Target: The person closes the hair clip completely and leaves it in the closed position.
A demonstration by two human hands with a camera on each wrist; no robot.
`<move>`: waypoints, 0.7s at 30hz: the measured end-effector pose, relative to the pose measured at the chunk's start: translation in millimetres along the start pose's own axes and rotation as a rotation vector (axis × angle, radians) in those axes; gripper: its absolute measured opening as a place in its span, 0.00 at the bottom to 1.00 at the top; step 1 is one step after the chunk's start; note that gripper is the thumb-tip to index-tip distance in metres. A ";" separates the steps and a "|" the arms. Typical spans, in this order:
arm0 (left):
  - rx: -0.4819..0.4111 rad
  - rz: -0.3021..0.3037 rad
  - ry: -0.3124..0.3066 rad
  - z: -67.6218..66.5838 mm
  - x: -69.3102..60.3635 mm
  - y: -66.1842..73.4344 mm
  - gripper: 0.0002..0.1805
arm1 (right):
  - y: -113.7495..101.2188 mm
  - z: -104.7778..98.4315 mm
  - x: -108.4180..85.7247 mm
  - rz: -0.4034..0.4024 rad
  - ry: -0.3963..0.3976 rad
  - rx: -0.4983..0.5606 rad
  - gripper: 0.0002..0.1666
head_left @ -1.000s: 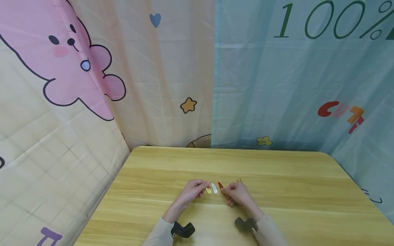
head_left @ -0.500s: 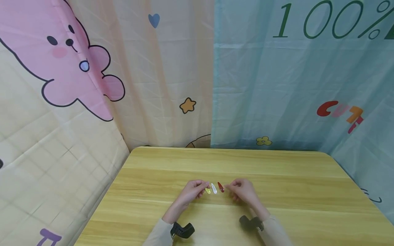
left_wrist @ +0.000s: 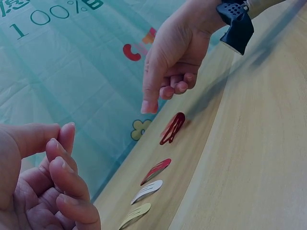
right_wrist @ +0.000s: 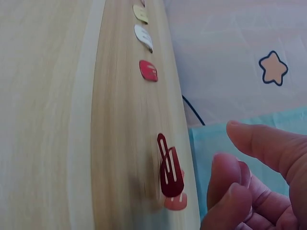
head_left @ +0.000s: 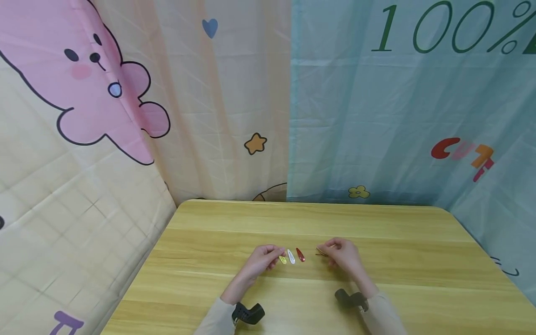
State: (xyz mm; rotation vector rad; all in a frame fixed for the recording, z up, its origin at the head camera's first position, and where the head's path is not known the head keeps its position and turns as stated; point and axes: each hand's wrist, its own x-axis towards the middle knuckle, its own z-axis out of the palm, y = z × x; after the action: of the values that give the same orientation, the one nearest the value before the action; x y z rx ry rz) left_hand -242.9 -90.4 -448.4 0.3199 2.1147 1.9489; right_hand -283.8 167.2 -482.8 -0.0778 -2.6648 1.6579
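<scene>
Right hand (head_left: 343, 253), fingers parted, hovers near a dark-red teardrop metal clip (right_wrist: 171, 190); left hand (head_left: 263, 259) curls loosely. Both empty. Probable step: pickup, next calling for an edge pinch.

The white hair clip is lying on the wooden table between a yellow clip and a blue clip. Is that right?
Not quite: there's no blue clip beside it. The head view shows that this neighbour is a red clip. The white hair clip does lie on the wooden table between it and the yellow clip.
</scene>
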 end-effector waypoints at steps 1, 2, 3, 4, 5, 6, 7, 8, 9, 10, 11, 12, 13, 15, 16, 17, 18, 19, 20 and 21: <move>0.002 0.000 0.001 0.0 -0.3 0.2 0.19 | 0.6 -1.3 0.5 0.002 -0.001 0.001 0.16; 0.003 -0.001 0.003 0.1 -0.5 0.3 0.19 | 1.3 -2.4 0.8 0.003 -0.002 -0.001 0.16; 0.005 0.001 0.004 0.1 -0.5 0.1 0.19 | 2.1 -3.3 1.2 0.009 -0.002 0.000 0.16; 0.006 0.002 0.006 0.2 -0.6 0.2 0.19 | 2.5 -4.1 1.2 0.016 -0.001 0.002 0.16; 0.007 0.002 0.007 0.3 -0.7 0.2 0.19 | 3.2 -4.7 1.4 0.019 0.001 0.002 0.15; 0.008 0.002 0.007 0.4 -0.7 0.3 0.19 | 3.9 -5.2 1.6 0.020 0.000 0.001 0.15; 0.009 0.000 0.006 0.4 -0.6 0.5 0.19 | 4.5 -5.7 1.3 0.018 -0.002 0.000 0.15; 0.009 -0.001 0.005 0.4 -0.4 0.3 0.19 | 5.0 -6.0 1.3 0.018 -0.005 -0.005 0.14; 0.011 -0.003 0.004 0.4 -0.2 0.3 0.19 | 5.4 -6.3 1.0 0.019 -0.008 -0.007 0.14; 0.012 -0.004 0.003 0.3 -0.1 0.3 0.19 | 5.7 -6.5 0.5 0.014 -0.013 -0.011 0.14; 0.011 -0.004 0.001 0.3 0.1 0.4 0.19 | 6.4 -6.6 0.4 0.009 -0.020 -0.018 0.13; 0.012 -0.003 -0.002 0.3 0.3 0.3 0.19 | 7.3 -6.4 0.6 0.006 -0.026 -0.025 0.13; 0.009 -0.002 -0.004 0.3 0.3 0.2 0.19 | 8.0 -6.4 0.5 0.005 -0.031 -0.030 0.12; 0.008 0.002 -0.005 0.3 0.4 -0.2 0.19 | 9.0 -6.0 0.9 0.006 -0.037 -0.034 0.11; 0.007 0.004 -0.005 0.5 0.4 -0.5 0.19 | 9.5 -5.8 1.2 0.006 -0.040 -0.036 0.10; 0.007 0.005 -0.004 0.6 0.3 -0.6 0.19 | 10.1 -5.6 1.5 0.007 -0.042 -0.039 0.10; 0.008 0.005 -0.003 0.6 0.4 -1.0 0.19 | 10.4 -5.3 1.8 0.008 -0.044 -0.039 0.09; 0.008 0.005 -0.001 0.8 0.5 -1.3 0.19 | 10.3 -5.3 1.6 0.009 -0.046 -0.037 0.09; 0.010 0.004 0.001 0.8 0.6 -1.6 0.19 | 10.3 -5.1 1.5 0.010 -0.046 -0.036 0.09; 0.011 0.003 0.002 0.9 0.7 -1.8 0.19 | 10.3 -5.1 1.2 0.010 -0.048 -0.037 0.08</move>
State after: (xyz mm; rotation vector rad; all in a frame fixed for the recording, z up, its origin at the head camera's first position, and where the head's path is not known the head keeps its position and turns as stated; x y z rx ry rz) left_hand -243.3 -89.4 -450.2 0.3231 2.1284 1.9407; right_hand -284.5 176.3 -489.7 -0.0523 -2.7348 1.6336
